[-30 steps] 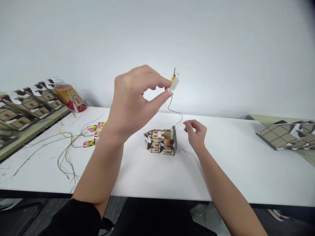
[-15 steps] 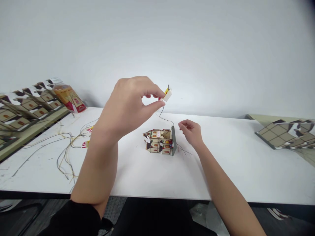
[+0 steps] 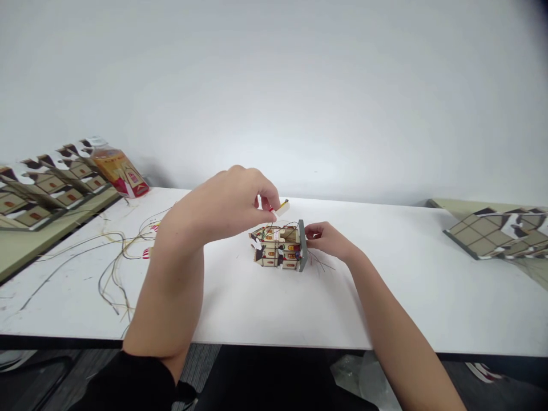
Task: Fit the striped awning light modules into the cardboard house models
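At far side of toy house (image 3: 274,254) | our left hand (image 3: 226,201) pinches white piece (image 3: 283,208) | house axis left-right, grey base (image 3: 303,251) nearer our right hand (image 3: 329,239) | right grip: we can't tell

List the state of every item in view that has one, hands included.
Left hand: pinching the small white piece
Small white piece: held up, off the table
Right hand: fingers curled beside the house's base; contact unclear
Model house: lying down, roof end leftward
Loose wires: spread out, tangled
Bottle: capped
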`<state>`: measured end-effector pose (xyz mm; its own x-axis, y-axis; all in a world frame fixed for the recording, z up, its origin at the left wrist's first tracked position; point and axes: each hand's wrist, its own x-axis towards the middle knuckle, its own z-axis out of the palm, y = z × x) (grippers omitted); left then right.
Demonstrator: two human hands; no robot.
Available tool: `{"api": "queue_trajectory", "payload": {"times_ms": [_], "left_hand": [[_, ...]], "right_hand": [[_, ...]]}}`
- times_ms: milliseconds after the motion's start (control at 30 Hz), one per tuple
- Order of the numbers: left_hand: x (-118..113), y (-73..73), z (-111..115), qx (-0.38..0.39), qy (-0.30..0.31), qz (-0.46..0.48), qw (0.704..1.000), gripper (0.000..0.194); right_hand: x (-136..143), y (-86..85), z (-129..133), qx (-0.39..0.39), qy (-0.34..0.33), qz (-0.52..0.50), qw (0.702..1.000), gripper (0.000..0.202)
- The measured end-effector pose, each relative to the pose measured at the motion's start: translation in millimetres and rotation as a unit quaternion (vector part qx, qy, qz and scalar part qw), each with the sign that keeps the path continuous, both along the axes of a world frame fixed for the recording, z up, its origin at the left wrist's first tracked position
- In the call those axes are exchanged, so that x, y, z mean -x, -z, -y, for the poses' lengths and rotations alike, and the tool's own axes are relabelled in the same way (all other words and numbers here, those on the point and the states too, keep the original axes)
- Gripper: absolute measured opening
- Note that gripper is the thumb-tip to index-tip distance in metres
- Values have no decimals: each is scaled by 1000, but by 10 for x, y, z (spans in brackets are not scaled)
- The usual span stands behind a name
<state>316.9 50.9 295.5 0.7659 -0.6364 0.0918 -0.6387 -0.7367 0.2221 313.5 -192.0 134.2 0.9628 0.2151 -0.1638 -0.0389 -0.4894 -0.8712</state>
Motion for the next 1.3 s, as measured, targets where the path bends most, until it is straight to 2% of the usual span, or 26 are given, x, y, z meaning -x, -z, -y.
{"api": "queue_trajectory", "payload": {"times_ms": [167, 267, 400, 500, 800, 1067, 1300], "left_hand": [[-39, 39, 8, -35, -16, -44, 998, 21], [-50, 54, 19, -40, -10, -68, 997, 20], [-51, 59, 24, -39, 1, -84, 996, 18], [-53, 62, 23, -43, 5, -85, 995, 17], [-52, 51, 21, -47, -7, -97, 994, 17], [-52, 62, 9, -44, -3, -94, 995, 15], [-45, 56, 1, -40, -4, -95, 995, 14]], "right_hand": [[-3, 46, -47, -109, -27, -112, 987, 30], [-23, 100, -56, -184, -16, -168, 968, 35], [-64, 179, -72, -275, 5, -211, 938, 36], [-85, 208, -83, -305, -3, -227, 925, 39], [-86, 220, -57, -289, -2, -259, 922, 33], [-79, 128, 13, -253, -28, -293, 922, 44], [-44, 112, 10, -231, -45, -321, 917, 36]]}}
